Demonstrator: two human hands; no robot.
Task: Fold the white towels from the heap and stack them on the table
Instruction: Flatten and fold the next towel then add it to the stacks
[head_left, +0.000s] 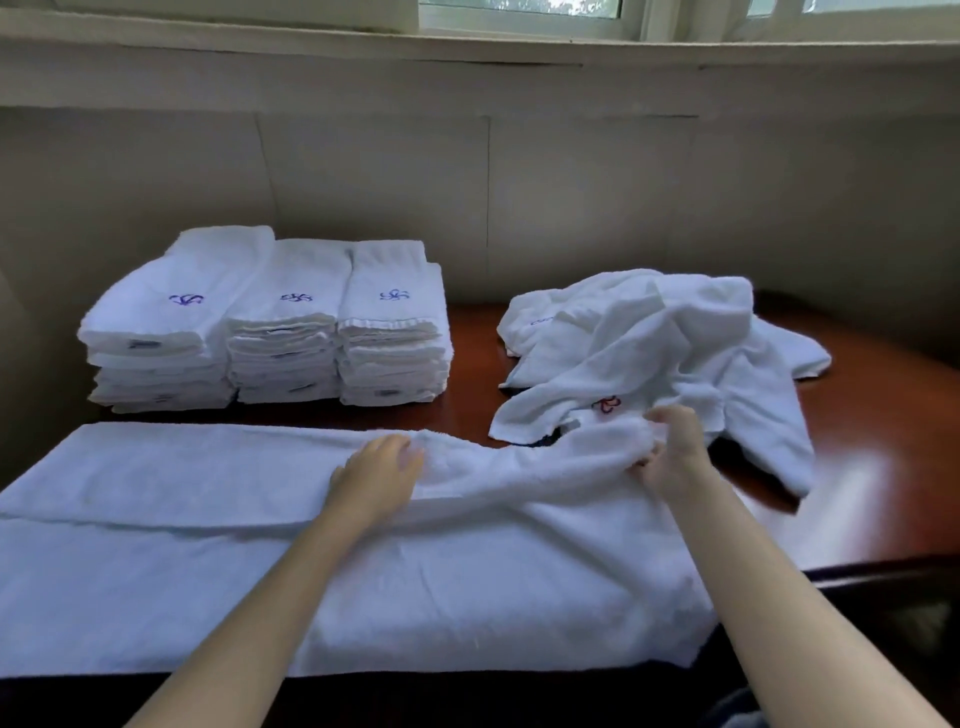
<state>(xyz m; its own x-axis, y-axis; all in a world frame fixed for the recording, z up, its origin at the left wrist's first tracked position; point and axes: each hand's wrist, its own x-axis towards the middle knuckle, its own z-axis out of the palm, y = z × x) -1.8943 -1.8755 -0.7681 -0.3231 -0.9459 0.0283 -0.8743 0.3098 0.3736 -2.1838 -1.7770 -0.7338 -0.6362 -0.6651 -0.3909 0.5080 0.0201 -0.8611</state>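
Observation:
A long white towel (218, 571) lies spread across the near side of the table, its far long edge folded over toward me. My left hand (379, 478) rests flat on that folded edge near the middle. My right hand (670, 452) grips the bunched right end of the same towel, lifted slightly off the table. Behind it lies the heap of loose white towels (665, 353), one showing a red embroidered mark. Three stacks of folded white towels (270, 322) with purple marks stand at the back left.
The dark red wooden table (872, 467) shows bare at the right, and its front edge runs along the bottom. A beige wall rises directly behind the stacks and heap, with a window sill above.

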